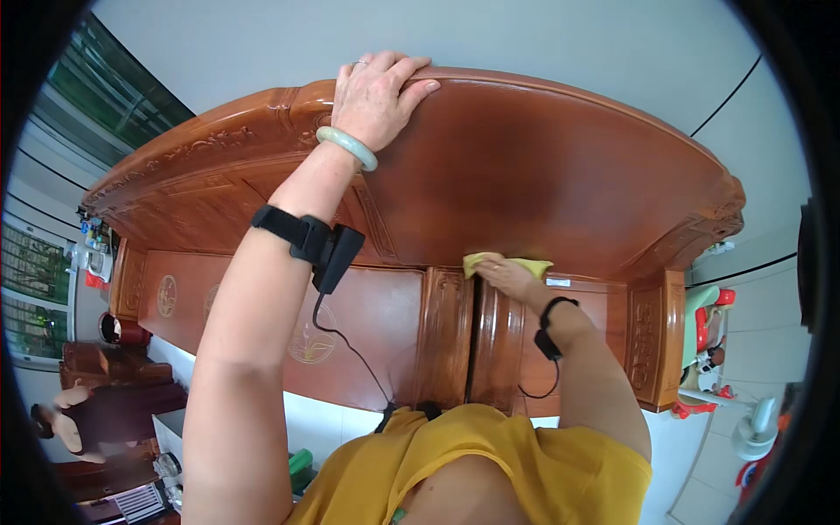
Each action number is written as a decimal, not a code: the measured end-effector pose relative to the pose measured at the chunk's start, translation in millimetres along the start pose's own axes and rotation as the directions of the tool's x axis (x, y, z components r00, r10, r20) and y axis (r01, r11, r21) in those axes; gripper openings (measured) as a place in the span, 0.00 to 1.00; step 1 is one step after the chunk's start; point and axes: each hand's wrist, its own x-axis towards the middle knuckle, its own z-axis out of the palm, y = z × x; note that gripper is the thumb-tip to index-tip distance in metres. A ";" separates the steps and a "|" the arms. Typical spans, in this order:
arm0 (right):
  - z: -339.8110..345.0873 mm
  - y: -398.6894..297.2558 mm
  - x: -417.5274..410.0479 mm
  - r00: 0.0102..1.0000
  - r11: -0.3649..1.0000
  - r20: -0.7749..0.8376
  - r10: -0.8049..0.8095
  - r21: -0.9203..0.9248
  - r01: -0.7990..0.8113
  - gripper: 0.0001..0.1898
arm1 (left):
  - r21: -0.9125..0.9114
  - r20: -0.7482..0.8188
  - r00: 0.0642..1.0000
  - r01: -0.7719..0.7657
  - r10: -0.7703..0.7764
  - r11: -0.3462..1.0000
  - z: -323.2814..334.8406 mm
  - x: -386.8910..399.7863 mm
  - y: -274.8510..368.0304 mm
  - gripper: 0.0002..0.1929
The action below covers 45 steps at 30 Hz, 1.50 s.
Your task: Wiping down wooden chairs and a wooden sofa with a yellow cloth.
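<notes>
My left hand (375,98) holds the top edge of a wooden backrest (525,157), thumb on its front face and fingers over the rim. A pale jade-like bangle (346,148) circles that wrist. Lower down, my right hand (505,275) presses a folded yellow cloth (535,268) against the bottom of the same polished panel. Just under this hand, two wooden armrests (447,328) stand side by side with a narrow dark gap between them. Part of the cloth is hidden by my fingers.
To the left runs a wooden bench seat (367,308) with gold round motifs. A small white label (558,282) lies at the right seat's back edge. Red and green plastic items (702,321) stand beyond the right armrest. Another person (98,420) is at the far left.
</notes>
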 end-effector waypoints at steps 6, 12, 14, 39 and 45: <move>-129.1 96.5 -121.9 0.718 0.729 -0.151 0.679 0.026 -0.684 0.28 | -0.014 -0.021 1.000 0.011 -0.012 1.000 2.7 2.8 7.4 0.18; -231.7 218.6 -109.6 -0.256 0.259 -0.664 0.703 0.574 -0.777 0.29 | -0.013 0.027 0.998 0.053 -0.052 0.999 6.1 7.5 12.8 0.19; -237.1 227.1 -78.0 -0.488 0.122 -0.622 0.612 0.684 -0.719 0.29 | -0.022 0.040 0.998 0.051 -0.050 0.998 9.8 13.9 20.2 0.19; -318.7 142.3 1.2 0.182 0.067 -0.195 0.964 0.838 0.541 0.07 | 0.026 0.236 0.945 0.224 -0.224 0.974 2.1 22.1 18.6 0.17; -248.3 141.8 144.0 0.105 0.661 -0.683 0.723 0.640 -0.390 0.26 | 0.051 0.059 0.998 0.019 -0.022 0.999 28.1 14.6 -21.0 0.17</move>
